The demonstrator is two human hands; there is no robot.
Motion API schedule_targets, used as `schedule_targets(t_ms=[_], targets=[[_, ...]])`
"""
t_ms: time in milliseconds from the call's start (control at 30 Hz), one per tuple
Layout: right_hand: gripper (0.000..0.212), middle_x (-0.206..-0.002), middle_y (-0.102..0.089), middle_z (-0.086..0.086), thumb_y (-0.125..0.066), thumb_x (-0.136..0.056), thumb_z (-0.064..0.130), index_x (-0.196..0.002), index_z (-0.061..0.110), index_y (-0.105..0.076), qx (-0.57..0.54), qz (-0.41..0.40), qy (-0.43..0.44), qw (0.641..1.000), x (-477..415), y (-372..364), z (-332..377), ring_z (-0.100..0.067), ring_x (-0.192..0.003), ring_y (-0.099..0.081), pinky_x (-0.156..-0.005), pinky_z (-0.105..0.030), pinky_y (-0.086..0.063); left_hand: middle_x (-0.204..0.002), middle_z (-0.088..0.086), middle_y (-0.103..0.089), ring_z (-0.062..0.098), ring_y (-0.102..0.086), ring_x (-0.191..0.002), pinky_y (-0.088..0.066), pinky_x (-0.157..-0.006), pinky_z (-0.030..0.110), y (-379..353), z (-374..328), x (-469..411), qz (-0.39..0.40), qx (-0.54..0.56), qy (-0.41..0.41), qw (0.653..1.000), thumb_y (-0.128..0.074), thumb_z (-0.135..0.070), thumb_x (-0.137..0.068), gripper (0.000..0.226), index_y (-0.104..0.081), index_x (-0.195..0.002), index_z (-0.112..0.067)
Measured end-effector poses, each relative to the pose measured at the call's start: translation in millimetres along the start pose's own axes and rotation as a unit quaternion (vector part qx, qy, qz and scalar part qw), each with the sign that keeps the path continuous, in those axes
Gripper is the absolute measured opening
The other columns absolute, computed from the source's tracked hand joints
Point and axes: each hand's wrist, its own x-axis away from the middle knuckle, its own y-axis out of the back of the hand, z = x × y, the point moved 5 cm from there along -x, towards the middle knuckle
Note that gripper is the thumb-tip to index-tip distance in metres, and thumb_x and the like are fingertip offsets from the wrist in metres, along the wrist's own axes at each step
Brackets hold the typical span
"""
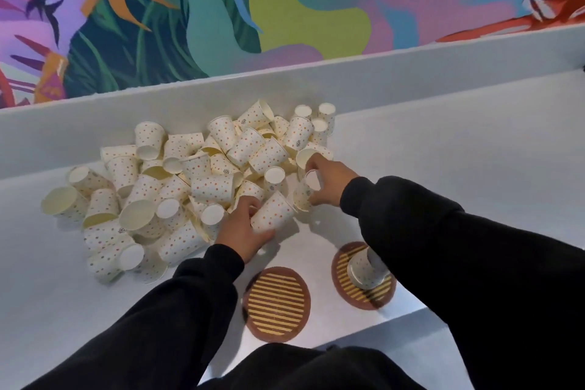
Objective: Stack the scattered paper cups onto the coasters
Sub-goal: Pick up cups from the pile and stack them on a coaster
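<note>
Person stands at a white tabletop, both arms in black sleeves reaching forward over it.

Heap of white paper cups with orange and red dots: far left-centre of the tabletop, up against the raised white back ledge. The cups are jumbled on one another, most on their sides, a few upright or mouth-down.

Left hand: at the near edge of the heap. Its fingers and thumb are curled round the narrow end of one dotted cup, which lies tilted with its mouth pointing away from the hand.

Right hand: at the right edge of the heap, fingers curled onto a second dotted cup. It looks like a pinch near the cup's base, but the cup is blurred and partly covered, so the exact hold is uncertain.

Two round brown woven coasters with yellow stripes lie near the front edge, side by side and apart. The left coaster sits between the two arms. The right coaster carries a dotted cup standing mouth-down, its top hidden under the right sleeve.

A brightly painted mural covers the wall behind.
</note>
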Motion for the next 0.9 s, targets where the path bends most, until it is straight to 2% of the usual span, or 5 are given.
schedule_targets(t_ms=[200, 333, 467, 667, 900], targets=[[0.058, -0.117, -0.065, 0.003, -0.084, -0.073, 0.02, -0.121, 0.03, -0.054, -0.185, -0.1, -0.029, 0.977, 49, 42, -26, -0.023, -0.103, -0.061, -0.072, -0.023, -0.045, -0.113, -0.014, -0.064, 0.006, -0.061, -0.1, -0.05, -0.078, 0.022, 2, -23, -16, 0.032, 0.123, -0.011, 0.992, -0.086, -0.041, -0.079, 0.051, -0.057, -0.121, -0.041], [0.061, -0.115, -0.066, 0.006, -0.082, -0.066, 0.027, -0.121, 0.032, -0.055, -0.25, -0.17, -0.059, 0.951, 88, 51, -53, -0.02, -0.105, -0.064, -0.086, -0.034, -0.056, -0.115, -0.005, -0.068, 0.022, -0.064, -0.106, -0.054, -0.081, 0.038, -18, -46, -26, 0.047, 0.223, -0.007, 0.974, -0.083, -0.057, -0.062, 0.061, -0.063, -0.117, -0.038], [0.069, -0.116, -0.061, 0.008, -0.087, -0.072, 0.01, -0.127, 0.028, -0.049, -0.292, -0.209, -0.078, 0.93, 135, 45, -76, -0.01, -0.104, -0.061, -0.076, -0.016, -0.052, -0.111, 0.0, -0.071, 0.023, -0.067, -0.104, -0.056, -0.082, 0.038, -33, -84, -28, 0.052, 0.275, -0.019, 0.96, -0.089, -0.041, -0.061, 0.062, -0.061, -0.115, -0.03], [0.064, -0.116, -0.064, 0.013, -0.087, -0.071, 0.01, -0.123, 0.028, -0.054, -0.272, -0.197, -0.08, 0.939, 181, 19, -95, 0.005, -0.1, -0.057, -0.074, -0.007, -0.043, -0.113, 0.004, -0.075, 0.025, -0.069, -0.11, -0.056, -0.094, 0.051, -29, -137, -14, 0.081, 0.348, -0.06, 0.932, -0.083, -0.033, -0.066, 0.05, -0.072, -0.115, -0.025], [0.069, -0.12, -0.064, 0.015, -0.087, -0.071, 0.017, -0.126, 0.036, -0.051, -0.274, -0.147, -0.066, 0.948, 183, -13, -102, -0.001, -0.111, -0.057, -0.078, 0.0, -0.039, -0.112, -0.003, -0.071, 0.016, -0.067, -0.109, -0.057, -0.086, 0.04, -19, -178, 13, 0.087, 0.329, -0.111, 0.934, -0.084, -0.036, -0.062, 0.055, -0.069, -0.115, -0.029]])
